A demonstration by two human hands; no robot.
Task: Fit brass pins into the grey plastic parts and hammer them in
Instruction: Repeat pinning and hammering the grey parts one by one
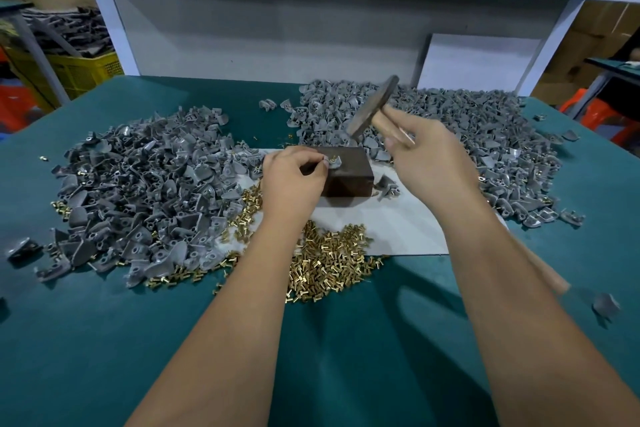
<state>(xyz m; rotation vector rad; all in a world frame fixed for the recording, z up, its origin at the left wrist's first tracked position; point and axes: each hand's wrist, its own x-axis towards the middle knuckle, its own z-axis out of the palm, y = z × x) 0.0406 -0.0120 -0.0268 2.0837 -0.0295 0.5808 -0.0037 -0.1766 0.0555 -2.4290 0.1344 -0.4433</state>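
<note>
A dark metal block (349, 177) stands on a white sheet (391, 225) in the middle of the green table. On its top lies a grey plastic part (335, 163) with a brass pin in it, pinched at its left edge by my left hand (294, 180). My right hand (429, 156) grips the wooden handle of a hammer (372, 107). The hammer head is raised above the block, blurred. Loose brass pins (329, 260) lie in a heap in front of the block.
Big heaps of grey plastic parts lie at the left (138, 191) and at the back right (467, 135). A white board (481, 62) leans against the bench's back wall. A yellow crate (79, 69) stands beyond the table's left edge. One stray grey part (606, 305) lies near the right edge.
</note>
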